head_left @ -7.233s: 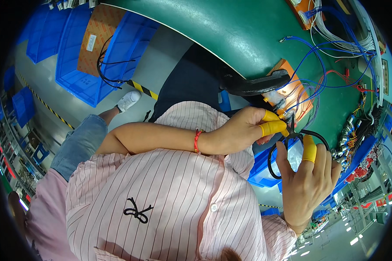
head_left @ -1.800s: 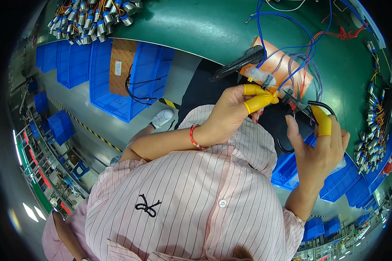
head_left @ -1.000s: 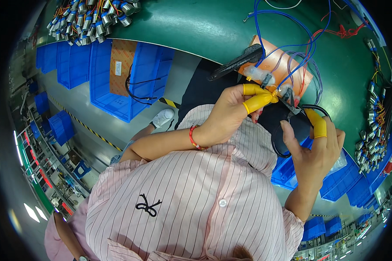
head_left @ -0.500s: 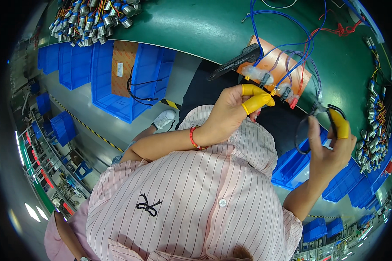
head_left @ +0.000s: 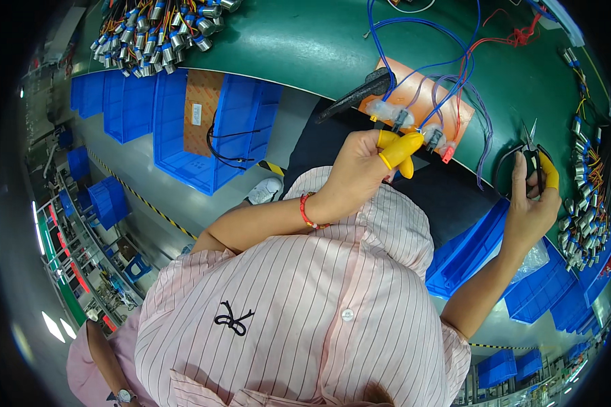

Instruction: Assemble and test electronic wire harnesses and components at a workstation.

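My left hand (head_left: 370, 163), yellow finger cots on thumb and finger, pinches the end of a blue wire (head_left: 434, 112) at the near edge of an orange board (head_left: 417, 81). The fingertips cover whatever sits at that wire end. Along this edge are a yellow connector (head_left: 373, 118), a red connector (head_left: 448, 154) and grey clips, with clear lumps around them. To the right, my right hand (head_left: 531, 193) is closed round black-handled scissors (head_left: 530, 136). Their narrow blades point away from me, slightly apart, over the green table and away from the board.
A black bar-shaped piece (head_left: 356, 95) lies against the board's left side. Bundles of silver cylindrical parts with wires (head_left: 159, 37) stand at the far left, more (head_left: 586, 217) at the right. Red wires (head_left: 519, 35) lie farther back. Blue bins (head_left: 217, 136) are below the table edge.
My right hand has moved right, away from the board, and the scissors now point away from me. My left hand stays pinched at the board's edge. The view has shifted slightly.
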`<move>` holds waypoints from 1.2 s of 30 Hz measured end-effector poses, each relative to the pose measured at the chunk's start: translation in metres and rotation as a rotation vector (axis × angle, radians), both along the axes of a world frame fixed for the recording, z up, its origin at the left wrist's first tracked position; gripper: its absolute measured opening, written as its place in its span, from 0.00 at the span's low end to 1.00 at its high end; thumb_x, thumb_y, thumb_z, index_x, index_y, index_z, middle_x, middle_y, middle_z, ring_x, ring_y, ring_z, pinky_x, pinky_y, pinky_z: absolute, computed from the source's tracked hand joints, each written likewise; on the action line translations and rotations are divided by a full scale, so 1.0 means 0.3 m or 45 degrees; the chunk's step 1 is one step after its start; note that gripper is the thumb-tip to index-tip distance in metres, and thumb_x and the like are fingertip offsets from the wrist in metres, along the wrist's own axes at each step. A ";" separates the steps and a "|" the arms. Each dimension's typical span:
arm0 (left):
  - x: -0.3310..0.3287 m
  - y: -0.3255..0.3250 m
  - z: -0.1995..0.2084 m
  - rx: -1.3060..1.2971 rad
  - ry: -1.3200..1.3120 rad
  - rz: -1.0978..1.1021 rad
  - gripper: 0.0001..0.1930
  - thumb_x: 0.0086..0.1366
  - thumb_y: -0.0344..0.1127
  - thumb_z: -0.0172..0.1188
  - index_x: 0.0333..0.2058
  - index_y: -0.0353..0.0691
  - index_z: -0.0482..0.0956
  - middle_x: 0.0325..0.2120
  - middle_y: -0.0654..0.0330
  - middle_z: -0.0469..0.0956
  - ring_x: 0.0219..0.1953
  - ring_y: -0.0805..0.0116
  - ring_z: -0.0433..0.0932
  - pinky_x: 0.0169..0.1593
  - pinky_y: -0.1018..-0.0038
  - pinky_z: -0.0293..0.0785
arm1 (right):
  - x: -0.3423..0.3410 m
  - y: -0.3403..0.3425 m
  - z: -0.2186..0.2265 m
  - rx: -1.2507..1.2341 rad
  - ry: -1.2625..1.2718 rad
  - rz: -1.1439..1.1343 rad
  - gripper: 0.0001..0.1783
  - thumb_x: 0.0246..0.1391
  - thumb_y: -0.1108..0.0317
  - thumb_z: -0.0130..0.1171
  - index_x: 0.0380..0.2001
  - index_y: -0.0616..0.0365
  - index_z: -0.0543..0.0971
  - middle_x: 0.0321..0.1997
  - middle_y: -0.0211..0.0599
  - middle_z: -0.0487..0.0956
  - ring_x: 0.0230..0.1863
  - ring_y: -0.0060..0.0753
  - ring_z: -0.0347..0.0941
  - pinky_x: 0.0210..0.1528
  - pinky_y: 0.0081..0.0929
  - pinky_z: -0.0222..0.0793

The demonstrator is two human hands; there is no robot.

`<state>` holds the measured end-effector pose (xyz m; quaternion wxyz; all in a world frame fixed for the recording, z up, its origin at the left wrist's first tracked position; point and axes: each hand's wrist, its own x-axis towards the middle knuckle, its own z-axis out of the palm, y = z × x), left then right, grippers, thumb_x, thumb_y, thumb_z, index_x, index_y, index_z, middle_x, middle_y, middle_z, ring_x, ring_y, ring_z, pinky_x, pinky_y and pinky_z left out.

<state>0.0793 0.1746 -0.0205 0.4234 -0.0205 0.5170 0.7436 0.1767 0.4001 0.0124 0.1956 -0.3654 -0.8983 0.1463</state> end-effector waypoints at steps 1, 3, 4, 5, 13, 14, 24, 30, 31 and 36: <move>0.001 -0.005 0.005 -0.006 -0.007 0.030 0.11 0.66 0.37 0.57 0.33 0.34 0.79 0.22 0.62 0.78 0.20 0.85 0.66 0.23 0.85 0.60 | 0.001 0.003 -0.004 0.011 0.012 0.008 0.23 0.45 0.54 0.71 0.38 0.60 0.82 0.20 0.26 0.65 0.25 0.25 0.55 0.28 0.26 0.55; 0.006 -0.015 0.015 -0.016 -0.010 0.055 0.11 0.66 0.36 0.57 0.33 0.33 0.79 0.22 0.61 0.78 0.20 0.85 0.66 0.24 0.85 0.60 | 0.002 0.010 -0.010 0.019 0.026 0.011 0.23 0.45 0.53 0.71 0.38 0.60 0.82 0.20 0.26 0.65 0.25 0.25 0.55 0.28 0.26 0.55; 0.010 -0.022 0.019 -0.027 0.015 0.056 0.10 0.67 0.36 0.56 0.34 0.34 0.80 0.22 0.61 0.78 0.20 0.84 0.65 0.25 0.84 0.60 | 0.002 0.014 -0.012 0.025 0.055 0.014 0.23 0.46 0.53 0.71 0.39 0.60 0.81 0.20 0.26 0.66 0.25 0.25 0.56 0.28 0.26 0.56; 0.014 -0.027 0.021 -0.038 0.040 0.057 0.10 0.67 0.35 0.55 0.35 0.34 0.80 0.21 0.61 0.77 0.20 0.83 0.64 0.27 0.84 0.59 | 0.002 0.017 -0.013 0.030 0.084 0.016 0.24 0.46 0.53 0.70 0.40 0.60 0.81 0.20 0.26 0.66 0.25 0.25 0.56 0.28 0.26 0.56; 0.018 -0.027 -0.013 -0.092 0.142 0.047 0.12 0.68 0.37 0.54 0.31 0.34 0.78 0.22 0.63 0.76 0.21 0.83 0.66 0.28 0.83 0.62 | -0.015 0.038 -0.002 0.173 0.081 0.091 0.21 0.49 0.56 0.68 0.39 0.62 0.80 0.27 0.32 0.71 0.25 0.29 0.61 0.30 0.27 0.59; 0.015 -0.024 -0.018 -0.084 0.138 0.041 0.12 0.68 0.37 0.55 0.30 0.34 0.78 0.22 0.63 0.76 0.22 0.83 0.66 0.28 0.82 0.62 | -0.019 0.040 0.003 0.224 0.072 0.124 0.20 0.49 0.57 0.68 0.38 0.63 0.79 0.30 0.35 0.72 0.25 0.31 0.62 0.30 0.28 0.60; 0.005 -0.078 -0.015 -0.188 0.287 -0.072 0.14 0.68 0.39 0.55 0.27 0.34 0.79 0.20 0.66 0.75 0.22 0.84 0.65 0.28 0.84 0.62 | -0.105 0.037 0.074 0.326 0.183 0.375 0.14 0.50 0.64 0.64 0.38 0.60 0.79 0.39 0.43 0.76 0.41 0.46 0.71 0.42 0.37 0.63; -0.010 -0.123 0.021 -0.151 0.382 -0.225 0.12 0.69 0.35 0.52 0.32 0.31 0.78 0.22 0.65 0.74 0.26 0.81 0.69 0.33 0.82 0.66 | -0.322 -0.088 0.087 -0.328 0.233 0.644 0.11 0.50 0.63 0.64 0.28 0.61 0.79 0.25 0.37 0.74 0.29 0.42 0.70 0.35 0.36 0.62; -0.014 -0.124 0.036 -0.149 0.416 -0.251 0.12 0.69 0.34 0.52 0.33 0.31 0.78 0.22 0.65 0.73 0.26 0.81 0.69 0.33 0.82 0.67 | -0.351 -0.093 0.074 -0.340 0.167 0.647 0.14 0.49 0.59 0.64 0.26 0.61 0.78 0.24 0.37 0.73 0.28 0.41 0.69 0.33 0.35 0.61; -0.062 -0.173 0.087 -0.026 0.751 -0.196 0.08 0.67 0.31 0.55 0.38 0.32 0.80 0.29 0.63 0.76 0.28 0.80 0.73 0.34 0.83 0.70 | -0.412 -0.080 0.048 -0.186 -0.044 0.634 0.17 0.49 0.59 0.64 0.21 0.62 0.75 0.21 0.40 0.72 0.24 0.44 0.68 0.30 0.39 0.62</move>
